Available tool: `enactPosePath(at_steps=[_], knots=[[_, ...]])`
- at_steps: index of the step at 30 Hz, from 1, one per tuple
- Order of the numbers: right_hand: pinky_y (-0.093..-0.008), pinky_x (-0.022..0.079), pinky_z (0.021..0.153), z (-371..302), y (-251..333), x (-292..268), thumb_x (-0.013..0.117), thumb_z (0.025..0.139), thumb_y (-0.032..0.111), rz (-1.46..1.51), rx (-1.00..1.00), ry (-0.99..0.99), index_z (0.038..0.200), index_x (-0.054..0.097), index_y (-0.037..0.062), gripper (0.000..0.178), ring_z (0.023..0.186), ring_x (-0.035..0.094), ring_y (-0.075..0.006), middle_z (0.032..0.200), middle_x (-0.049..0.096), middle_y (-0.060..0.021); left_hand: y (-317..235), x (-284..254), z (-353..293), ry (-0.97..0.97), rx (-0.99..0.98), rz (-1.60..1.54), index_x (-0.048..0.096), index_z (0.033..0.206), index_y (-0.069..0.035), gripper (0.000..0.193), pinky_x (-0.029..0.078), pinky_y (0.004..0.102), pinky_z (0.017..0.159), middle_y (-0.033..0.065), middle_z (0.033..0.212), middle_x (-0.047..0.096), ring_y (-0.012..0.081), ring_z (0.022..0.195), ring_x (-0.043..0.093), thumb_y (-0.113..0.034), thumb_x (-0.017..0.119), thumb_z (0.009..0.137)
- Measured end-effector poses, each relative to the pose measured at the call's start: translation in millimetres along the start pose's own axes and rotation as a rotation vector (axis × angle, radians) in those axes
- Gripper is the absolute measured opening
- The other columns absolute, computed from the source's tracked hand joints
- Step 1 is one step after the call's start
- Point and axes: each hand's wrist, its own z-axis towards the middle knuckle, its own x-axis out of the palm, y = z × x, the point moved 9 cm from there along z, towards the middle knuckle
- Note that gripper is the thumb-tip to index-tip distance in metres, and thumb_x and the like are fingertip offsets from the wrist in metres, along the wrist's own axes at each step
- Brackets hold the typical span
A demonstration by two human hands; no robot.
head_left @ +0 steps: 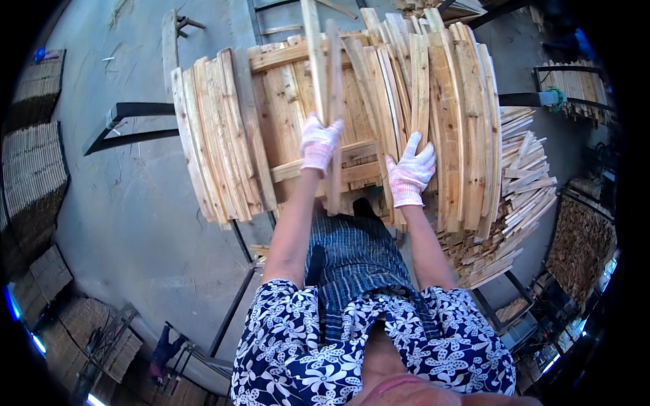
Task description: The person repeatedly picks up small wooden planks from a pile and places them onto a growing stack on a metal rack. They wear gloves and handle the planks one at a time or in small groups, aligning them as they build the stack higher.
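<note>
My left hand (pixel 319 143), in a white and pink knit glove, is closed around a long wooden slat (pixel 314 57). A second slat (pixel 334 74), smeared by motion, runs along the same hand, and I cannot tell whether it is gripped too. My right hand (pixel 411 174), gloved alike, has its fingers apart. It lies at the near end of a wooden board (pixel 420 81), among several upright slats on the right of the stack. Below my left hand, crosswise boards (pixel 352 159) show in a gap between the left and right groups of slats.
A black metal frame (pixel 128 108) sticks out left of the stack, and another bar (pixel 525 99) at the right. Loose wood strips (pixel 525 183) are heaped at the right. Bundled wood (pixel 34 169) lines the far left. A person (pixel 164 352) is at the lower left.
</note>
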Motion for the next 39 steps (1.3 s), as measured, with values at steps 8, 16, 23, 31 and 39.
enactPosePath(at_steps=[8, 16, 23, 31, 39], knots=[[-0.0485, 0.056, 0.083, -1, 20, 23, 0.079, 0.084, 0.028, 0.145, -0.041, 0.117, 0.155, 0.031, 0.0158, 0.086, 0.102, 0.063, -0.0389, 0.122, 0.051, -0.0224, 48, -19, 22, -0.108, -0.007, 0.357, 0.024, 0.156, -0.001, 0.092, 0.044, 0.0497, 0.108, 0.0317, 0.141, 0.043, 0.0471, 0.131, 0.047, -0.040, 0.071, 0.087], [-0.0411, 0.045, 0.109, 0, 28, 14, 0.078, 0.084, 0.013, 0.867, -0.055, 0.268, 0.161, 0.021, 0.0123, 0.095, 0.125, 0.055, -0.0350, 0.148, 0.045, -0.0203, 34, -59, -6, -0.141, 0.217, 0.180, 0.034, 0.155, -0.008, 0.076, 0.048, 0.0496, 0.102, 0.0300, 0.125, 0.054, 0.0455, 0.115, 0.056, -0.016, 0.064, 0.086], [-0.0355, 0.048, 0.105, 15, 158, 37, 0.077, 0.087, 0.008, 1.796, 0.050, 0.606, 0.160, 0.019, 0.0099, 0.093, 0.122, 0.056, -0.0213, 0.140, 0.054, -0.0124, 46, -151, -49, -0.631, 0.327, 0.730, 0.040, 0.152, -0.005, 0.077, 0.040, 0.0530, 0.110, 0.0264, 0.136, 0.054, 0.0440, 0.125, 0.052, -0.013, 0.071, 0.082], [-0.0321, 0.045, 0.106, 30, 206, 103, 0.078, 0.087, 0.010, 1.676, 0.170, 0.718, 0.156, 0.031, 0.0120, 0.084, 0.119, 0.058, -0.0195, 0.136, 0.056, -0.0090, 91, -130, -22, -0.509, 0.241, 0.970, 0.028, 0.157, -0.004, 0.069, 0.021, 0.0666, 0.118, 0.0303, 0.159, 0.031, 0.0486, 0.144, 0.036, -0.026, 0.052, 0.097], [-0.0350, 0.035, 0.115, 33, 219, 82, 0.080, 0.085, 0.015, 1.624, 0.103, 0.967, 0.162, 0.022, 0.0159, 0.096, 0.135, 0.047, -0.0204, 0.150, 0.049, -0.0057, 97, -129, -22, -0.258, 0.158, 0.826, 0.029, 0.157, -0.006, 0.064, 0.013, 0.0676, 0.120, 0.0236, 0.163, 0.028, 0.0464, 0.148, 0.029, -0.015, 0.046, 0.096]])
